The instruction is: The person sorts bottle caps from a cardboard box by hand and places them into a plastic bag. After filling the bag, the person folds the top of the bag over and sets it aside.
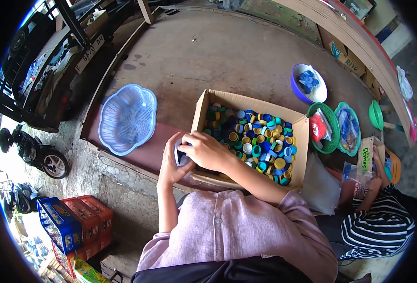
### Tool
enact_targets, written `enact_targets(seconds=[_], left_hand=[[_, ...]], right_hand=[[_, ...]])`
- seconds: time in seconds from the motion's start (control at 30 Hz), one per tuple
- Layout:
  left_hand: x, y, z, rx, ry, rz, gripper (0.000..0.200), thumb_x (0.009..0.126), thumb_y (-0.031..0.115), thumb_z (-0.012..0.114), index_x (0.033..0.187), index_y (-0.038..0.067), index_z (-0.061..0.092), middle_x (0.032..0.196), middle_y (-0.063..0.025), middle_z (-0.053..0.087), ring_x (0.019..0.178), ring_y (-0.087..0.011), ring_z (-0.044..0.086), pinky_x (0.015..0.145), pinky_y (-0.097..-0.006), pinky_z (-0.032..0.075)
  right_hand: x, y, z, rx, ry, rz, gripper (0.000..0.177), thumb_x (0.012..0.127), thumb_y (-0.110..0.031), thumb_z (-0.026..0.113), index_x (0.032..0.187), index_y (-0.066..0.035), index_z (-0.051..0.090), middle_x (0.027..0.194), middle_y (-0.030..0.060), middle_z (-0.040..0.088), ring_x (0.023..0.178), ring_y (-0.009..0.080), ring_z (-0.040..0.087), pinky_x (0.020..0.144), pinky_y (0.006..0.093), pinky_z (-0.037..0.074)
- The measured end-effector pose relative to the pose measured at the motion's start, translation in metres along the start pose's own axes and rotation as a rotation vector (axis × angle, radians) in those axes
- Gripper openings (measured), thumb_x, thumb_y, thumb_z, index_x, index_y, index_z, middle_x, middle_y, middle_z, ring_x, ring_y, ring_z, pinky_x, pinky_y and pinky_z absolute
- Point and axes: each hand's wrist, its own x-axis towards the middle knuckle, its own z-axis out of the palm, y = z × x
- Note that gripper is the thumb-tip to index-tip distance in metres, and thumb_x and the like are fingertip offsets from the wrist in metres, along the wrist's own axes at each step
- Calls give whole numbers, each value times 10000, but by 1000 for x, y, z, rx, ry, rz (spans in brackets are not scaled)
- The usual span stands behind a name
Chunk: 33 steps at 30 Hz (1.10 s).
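Note:
My left hand [170,166] is wrapped round a small whitish, partly see-through item [180,157] with a dark edge, whose kind I cannot make out. Over its top, my right hand [203,150] has its fingers curled in and pressed together, and something dark shows at the fingertips. Both hands meet at the left wall of an open cardboard box [260,103]. Inside that box lie many loose plastic bottle caps [267,141] in blue, green, yellow and white. My right forearm crosses the box's near edge and covers part of it.
A light-blue plastic basket [128,119] stands left on the wooden table [180,52]. At right are a purple bowl [297,89] with blue pieces, a green basket [332,137] and a turquoise tray [357,127]. A person in a striped top [378,231] sits at right. Crates [83,219] stand lower left.

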Motion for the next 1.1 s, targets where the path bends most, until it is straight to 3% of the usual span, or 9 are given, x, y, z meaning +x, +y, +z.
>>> enact_targets(seconds=[0.1, 0.17, 0.3, 0.33, 0.47, 0.6, 0.9, 0.97, 1.1], left_hand=[[1, 2, -1, 4, -16, -21, 813, 562, 159, 729, 1280, 29, 372, 1219, -174, 486, 1126, -335, 484, 953, -409, 389], [1, 0, -1, -52, 13, -6, 823, 555, 172, 740, 1276, 22, 373, 1217, -174, 482, 1122, -319, 490, 957, -403, 389], [-1, -7, 2, -214, 126, 158, 728, 634, 273, 738, 1231, 7, 416, 1185, -185, 478, 1150, -331, 458, 967, -418, 376], [1, -1, 1, -134, 145, 186, 602, 682, 260, 725, 1171, 8, 481, 1174, -177, 489, 1122, -330, 476, 954, -420, 379], [3, 6, 2, -76, 51, 116, 415, 724, 216, 705, 1068, 33, 561, 1163, -161, 506, 1091, -332, 495, 934, -420, 389], [4, 12, -2, -25, -9, 114, 409, 715, 242, 720, 1031, 23, 580, 1172, -162, 498, 1107, -332, 478, 939, -419, 385], [0, 5, -1, -127, -60, 97, 374, 775, 253, 659, 1039, 1, 576, 1219, -183, 457, 1142, -342, 432, 961, -425, 356], [-1, 5, -1, -174, -50, 82, 363, 787, 250, 644, 1037, -3, 574, 1222, -186, 455, 1148, -340, 426, 966, -420, 349], [1, 5, -2, -127, -94, 99, 364, 799, 275, 618, 1014, -15, 570, 1240, -179, 455, 1157, -335, 417, 977, -421, 332]], right_hand=[[-1, 3, 8, -53, 80, -137, 241, 733, -59, 635, 967, -24, 590, 1010, 94, 553, 905, 250, 572, 820, 339, 481], [-3, 2, 1, 328, 158, -6, 257, 718, -22, 635, 968, -15, 576, 970, 109, 561, 850, 274, 595, 758, 344, 498], [-7, -1, -15, 576, 258, 124, 283, 695, -2, 640, 966, -9, 557, 986, 126, 570, 883, 298, 600, 765, 364, 495], [-9, 0, -16, 542, 285, 130, 306, 697, 27, 642, 987, -30, 560, 972, 102, 586, 844, 257, 618, 712, 304, 532], [-14, -4, -23, 375, 277, 114, 408, 656, 47, 662, 1036, -37, 539, 1039, 113, 552, 904, 268, 600, 771, 328, 524], [-15, -7, -25, 305, 270, 104, 471, 617, 58, 672, 1055, -49, 537, 1139, 126, 475, 1047, 255, 532, 863, 341, 488], [-14, -4, -22, 411, 211, 9, 448, 638, 85, 662, 1054, -46, 557, 1167, 130, 498, 1050, 254, 553, 849, 338, 508], [-16, -2, -23, 744, 174, 74, 413, 677, 92, 662, 1055, -45, 570, 1180, 110, 496, 1066, 221, 545, 831, 331, 517], [-19, 8, -20, 984, 115, 127, 396, 714, 122, 624, 1065, -55, 574, 1221, 91, 462, 1097, 180, 508, 814, 284, 512]])
